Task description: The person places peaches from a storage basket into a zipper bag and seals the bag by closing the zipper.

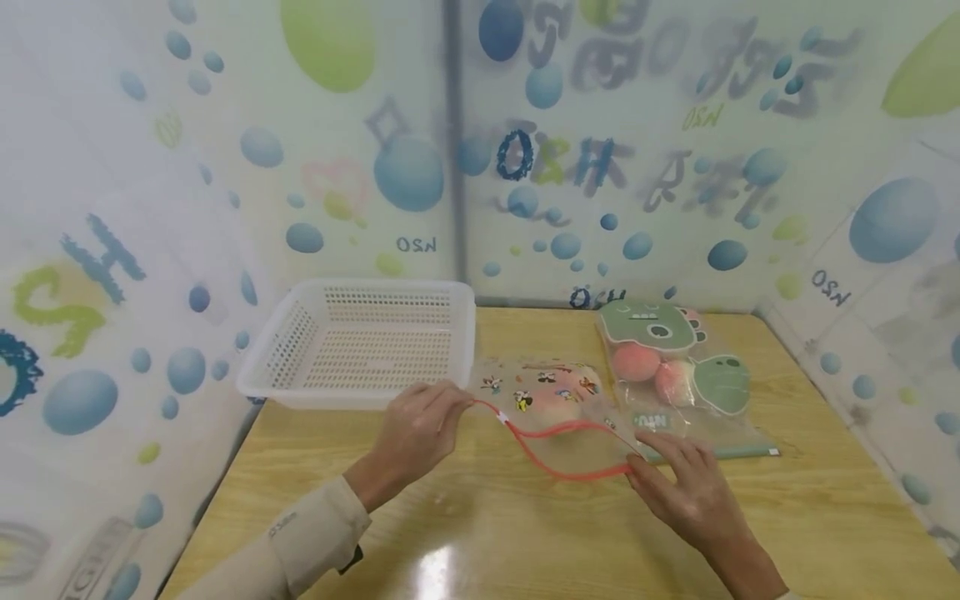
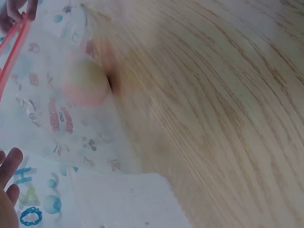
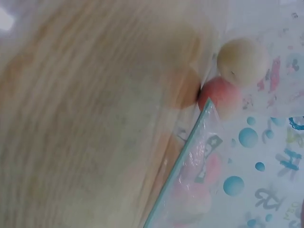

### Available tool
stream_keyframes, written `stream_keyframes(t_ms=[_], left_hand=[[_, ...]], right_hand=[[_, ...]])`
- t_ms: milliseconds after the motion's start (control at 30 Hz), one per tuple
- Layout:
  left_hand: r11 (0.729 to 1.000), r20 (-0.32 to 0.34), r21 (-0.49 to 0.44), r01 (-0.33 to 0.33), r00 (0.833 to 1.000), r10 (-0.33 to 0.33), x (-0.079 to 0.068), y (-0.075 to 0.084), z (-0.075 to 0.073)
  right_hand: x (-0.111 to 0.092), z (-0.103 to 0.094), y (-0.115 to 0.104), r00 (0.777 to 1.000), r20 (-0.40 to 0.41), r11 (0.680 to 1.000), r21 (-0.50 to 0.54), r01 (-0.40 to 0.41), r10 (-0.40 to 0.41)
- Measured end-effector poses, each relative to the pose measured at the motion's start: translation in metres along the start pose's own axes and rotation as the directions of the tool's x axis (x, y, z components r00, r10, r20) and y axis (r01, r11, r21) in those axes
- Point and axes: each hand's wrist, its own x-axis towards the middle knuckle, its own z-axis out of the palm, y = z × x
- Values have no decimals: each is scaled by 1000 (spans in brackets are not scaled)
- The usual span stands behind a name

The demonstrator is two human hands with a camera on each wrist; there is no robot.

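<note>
A clear zip bag (image 1: 540, 387) with cartoon prints and a red zipper edge lies in the middle of the table, its mouth spread apart. Pale pink peaches show inside; in the right wrist view a yellowish peach (image 3: 242, 61) sits beside a redder peach (image 3: 221, 95). My left hand (image 1: 423, 429) pinches the left end of the zipper, near a white slider (image 1: 503, 417). At the opposite end, my right hand (image 1: 686, 492) grips the bag's edge between thumb and fingers. Only some left-hand fingers (image 2: 12, 168) appear in the left wrist view.
A white perforated plastic basket (image 1: 360, 400) stands at the back left. Behind my right hand lies another clear bag (image 1: 720, 437) with green cartoon faces, a green zipper edge and peaches inside. Printed sheets (image 1: 360, 192) wall the wooden table (image 1: 540, 550) at the back and sides.
</note>
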Motion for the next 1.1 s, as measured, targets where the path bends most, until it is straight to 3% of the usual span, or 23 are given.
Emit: stream_keyframes(t_ms=[300, 500, 800, 1100], left_hand=[[1000, -18, -9, 23, 1000, -23, -2, -6, -7], [1000, -32, -2, 10, 999, -10, 1, -8, -8], [1000, -95, 2, -3, 996, 3, 8, -8, -9], [999, -109, -11, -47, 993, 45, 15, -3, -9]], right_hand=[[9, -6, 10, 999, 43, 996, 86, -16, 12], [17, -8, 18, 1000, 24, 999, 50, -10, 9], [30, -7, 32, 998, -19, 997, 32, -64, 65], [33, -3, 32, 992, -24, 991, 52, -126, 127]])
